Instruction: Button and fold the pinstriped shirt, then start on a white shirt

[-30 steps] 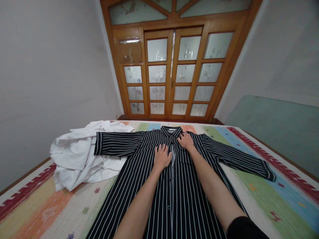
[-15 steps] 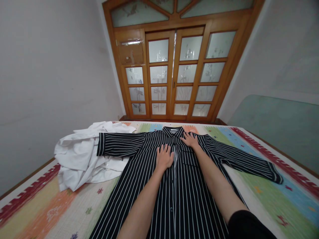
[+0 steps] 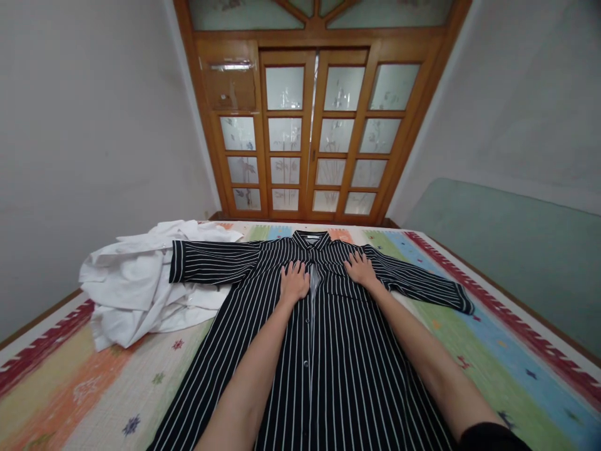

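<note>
A black shirt with white stripes (image 3: 347, 351) lies front up, its collar at the far end and both sleeves spread outward. My left hand (image 3: 295, 283) rests flat on its chest, just left of the button placket, fingers apart. On the other side of the chest, near the right shoulder, my right hand (image 3: 361, 270) presses flat with spread fingers. Between the hands the placket gapes a little, showing a pale strip. The left sleeve's cuff overlaps a crumpled white garment (image 3: 136, 288).
Beneath everything is a colourful striped bedspread (image 3: 154, 388) with small star patterns. A pale green panel (image 3: 498, 250) stands along the right side. Wooden doors with glass panes (image 3: 300, 138) close off the far end, between grey walls.
My right hand has slid from beside the collar outward and down the chest toward the right shoulder. My left hand stays on the chest. The whole view has shifted slightly.
</note>
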The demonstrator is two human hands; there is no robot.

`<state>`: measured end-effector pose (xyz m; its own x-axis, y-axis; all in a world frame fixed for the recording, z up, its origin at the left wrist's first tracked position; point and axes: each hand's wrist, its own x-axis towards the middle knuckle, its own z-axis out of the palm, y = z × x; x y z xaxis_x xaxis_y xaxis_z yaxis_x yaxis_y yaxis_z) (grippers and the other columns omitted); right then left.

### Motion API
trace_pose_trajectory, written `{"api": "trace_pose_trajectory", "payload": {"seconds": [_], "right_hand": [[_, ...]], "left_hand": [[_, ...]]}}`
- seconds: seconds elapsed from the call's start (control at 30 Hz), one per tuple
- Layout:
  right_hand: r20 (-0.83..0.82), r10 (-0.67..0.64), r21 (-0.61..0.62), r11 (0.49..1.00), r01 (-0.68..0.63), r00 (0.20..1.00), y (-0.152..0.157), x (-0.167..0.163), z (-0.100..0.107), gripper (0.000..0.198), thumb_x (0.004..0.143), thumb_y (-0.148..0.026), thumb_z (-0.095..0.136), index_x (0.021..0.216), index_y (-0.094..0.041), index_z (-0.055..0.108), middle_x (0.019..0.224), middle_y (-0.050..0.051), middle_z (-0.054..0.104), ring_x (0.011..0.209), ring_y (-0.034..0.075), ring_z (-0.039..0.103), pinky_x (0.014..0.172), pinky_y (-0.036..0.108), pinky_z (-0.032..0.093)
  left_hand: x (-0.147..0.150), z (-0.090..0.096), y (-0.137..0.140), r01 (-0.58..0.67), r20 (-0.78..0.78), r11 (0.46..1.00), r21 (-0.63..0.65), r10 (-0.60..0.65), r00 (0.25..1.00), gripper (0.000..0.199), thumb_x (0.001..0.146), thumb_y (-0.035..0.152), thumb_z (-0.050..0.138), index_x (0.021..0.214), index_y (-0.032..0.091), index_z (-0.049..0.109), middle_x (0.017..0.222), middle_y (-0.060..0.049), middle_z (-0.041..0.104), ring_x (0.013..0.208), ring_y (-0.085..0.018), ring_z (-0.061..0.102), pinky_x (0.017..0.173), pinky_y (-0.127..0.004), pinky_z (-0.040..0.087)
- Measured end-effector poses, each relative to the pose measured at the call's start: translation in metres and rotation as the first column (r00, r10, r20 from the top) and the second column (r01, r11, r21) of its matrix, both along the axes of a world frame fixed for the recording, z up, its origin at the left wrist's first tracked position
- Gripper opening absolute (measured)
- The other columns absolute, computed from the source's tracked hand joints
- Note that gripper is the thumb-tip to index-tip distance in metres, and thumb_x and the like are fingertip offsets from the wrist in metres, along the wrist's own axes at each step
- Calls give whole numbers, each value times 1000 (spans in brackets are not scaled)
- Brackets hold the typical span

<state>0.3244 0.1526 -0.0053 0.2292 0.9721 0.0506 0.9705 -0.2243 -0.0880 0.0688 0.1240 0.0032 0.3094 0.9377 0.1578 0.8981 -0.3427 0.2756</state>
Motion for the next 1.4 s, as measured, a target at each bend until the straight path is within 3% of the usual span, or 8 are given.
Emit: {"api": "trace_pose_trajectory", "payload": {"seconds": [0.17, 0.3, 0.4, 0.57, 0.67, 0.8, 1.07, 1.4], "right_hand": [[-57, 119, 132, 985, -111, 991, -27, -18, -3, 48, 96, -32, 40, 137, -9, 51, 147, 17, 37, 138, 35, 26, 111, 47, 21], [-147, 266, 315, 926, -209, 953, -33, -59, 5, 34, 93, -30, 47, 116, -14, 67, 130, 13, 56, 126, 28, 41, 106, 39, 28], [-226, 215, 358, 926, -124, 950, -34, -95, 10, 28, 89, -34, 54, 99, -16, 72, 112, 13, 63, 109, 28, 50, 95, 37, 37], [-269, 116, 421, 907, 9, 956, -39, -130, 3, 19, 76, -32, 66, 86, -17, 71, 102, 14, 61, 101, 30, 48, 86, 38, 38], [-340, 156, 511, 858, 43, 927, -41, -128, -6, 9, 76, -20, 61, 77, -15, 68, 93, 13, 61, 97, 29, 49, 85, 37, 38], [-462, 235, 571, 816, 84, 855, -41, -116, -11, 17, 80, -18, 52, 66, -18, 62, 78, 9, 60, 84, 25, 53, 80, 33, 40], [-503, 383, 625, 781, 20, 775, -37, -113, -12, 23, 86, -26, 47, 75, -18, 65, 81, 6, 66, 80, 21, 60, 75, 29, 45], [-464, 410, 561, 822, -98, 785, -29, -114, -18, 20, 84, -18, 50, 76, -18, 68, 85, 7, 67, 86, 20, 60, 83, 30, 43]], "left_hand": [[-1, 1, 0, 35, 4, 999, -5, -35, 999, 51, 97, 34, 25, 142, 17, 42, 153, -10, 34, 143, -31, 24, 115, -57, 14], [-3, 0, -1, 89, 28, 996, 30, -89, 996, 45, 96, 28, 33, 136, 19, 50, 149, -10, 42, 141, -30, 28, 114, -56, 18], [-5, -3, 0, 128, 75, 989, 69, -134, 988, 40, 94, 23, 38, 129, 21, 57, 143, -10, 49, 136, -27, 37, 113, -52, 23], [-8, -7, 1, 139, 159, 979, 150, -163, 974, 30, 91, 20, 47, 115, 18, 66, 130, -11, 60, 123, -24, 50, 106, -42, 34], [-8, -6, -1, 133, 174, 976, 172, -163, 971, 26, 90, 21, 49, 109, 18, 67, 121, -9, 64, 114, -22, 54, 100, -37, 38], [-8, -4, -4, 130, 184, 972, 194, -166, 969, 20, 90, 20, 50, 103, 19, 66, 110, -7, 66, 106, -22, 55, 94, -36, 40], [-6, -4, -5, 122, 124, 950, 288, -163, 979, 14, 90, 20, 53, 95, 18, 65, 98, -7, 61, 97, -22, 54, 84, -34, 41], [-2, -3, -2, 85, 118, 973, 216, -113, 987, 17, 91, 22, 49, 95, 18, 66, 97, -8, 64, 99, -22, 56, 88, -35, 39]]}}
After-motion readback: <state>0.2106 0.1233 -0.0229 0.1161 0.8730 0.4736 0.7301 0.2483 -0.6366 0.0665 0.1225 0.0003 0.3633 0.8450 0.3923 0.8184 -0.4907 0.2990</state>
